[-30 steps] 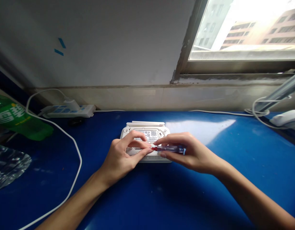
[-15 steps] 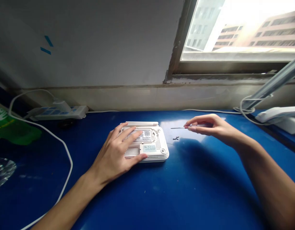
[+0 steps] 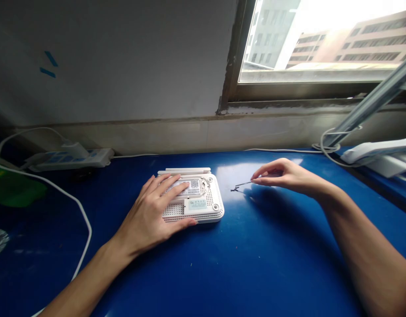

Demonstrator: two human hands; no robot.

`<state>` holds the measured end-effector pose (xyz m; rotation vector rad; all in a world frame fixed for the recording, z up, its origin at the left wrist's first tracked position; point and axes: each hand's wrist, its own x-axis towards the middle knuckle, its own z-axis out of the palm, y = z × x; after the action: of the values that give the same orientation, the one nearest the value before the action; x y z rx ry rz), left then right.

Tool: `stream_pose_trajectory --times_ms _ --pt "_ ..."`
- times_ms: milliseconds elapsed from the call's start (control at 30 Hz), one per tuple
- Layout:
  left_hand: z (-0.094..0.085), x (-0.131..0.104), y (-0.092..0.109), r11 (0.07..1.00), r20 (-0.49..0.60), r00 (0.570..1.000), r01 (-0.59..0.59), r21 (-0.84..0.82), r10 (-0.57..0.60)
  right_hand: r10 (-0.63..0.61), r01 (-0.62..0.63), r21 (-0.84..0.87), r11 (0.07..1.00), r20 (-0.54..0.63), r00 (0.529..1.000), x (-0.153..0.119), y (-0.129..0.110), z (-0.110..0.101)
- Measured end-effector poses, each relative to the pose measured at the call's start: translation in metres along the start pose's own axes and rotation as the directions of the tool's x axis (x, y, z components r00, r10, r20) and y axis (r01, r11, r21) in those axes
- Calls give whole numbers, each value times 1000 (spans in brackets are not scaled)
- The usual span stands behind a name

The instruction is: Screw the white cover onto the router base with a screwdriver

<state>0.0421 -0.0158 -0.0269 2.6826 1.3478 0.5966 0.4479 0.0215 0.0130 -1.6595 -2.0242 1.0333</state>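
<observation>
A white router (image 3: pixel 203 203) lies underside up on the blue table, its vents, labels and round feet showing. My left hand (image 3: pixel 156 204) rests over its left part with fingers spread and the thumb along the near edge. To the right, my right hand (image 3: pixel 282 176) pinches a slim screwdriver (image 3: pixel 244 183); its handle is hidden by the fingers. The thin metal shaft points left, with its tip at a few small dark screws (image 3: pixel 234 189) beside the router. I cannot tell whether the tip touches a screw.
A white power strip (image 3: pixel 100 157) with a plug sits at the back left, and its white cable (image 3: pixel 80 202) loops down the left side. A green bottle (image 3: pixel 18 189) lies at the left edge. At the right stand a metal pole (image 3: pixel 364 105) and a white device (image 3: pixel 381 152).
My right hand has brought the screwdriver tip down to the screws, and the red part near its handle is now hidden. The whole view has shifted slightly; my left hand stays on the router.
</observation>
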Motion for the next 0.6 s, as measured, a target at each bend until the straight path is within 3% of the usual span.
stream_pose_trajectory --times_ms 100,333,600 --pt "-1 0 1 1000 -1 1000 6 -5 -6 4 -3 -19 1000 11 1000 2 2 0" --pt "-1 0 2 999 -12 1000 -1 -34 0 -4 12 73 997 -110 994 -9 -4 -4" --pt "-3 1 0 997 -42 999 -29 -70 27 -113 148 138 979 -238 965 -6 -42 19"
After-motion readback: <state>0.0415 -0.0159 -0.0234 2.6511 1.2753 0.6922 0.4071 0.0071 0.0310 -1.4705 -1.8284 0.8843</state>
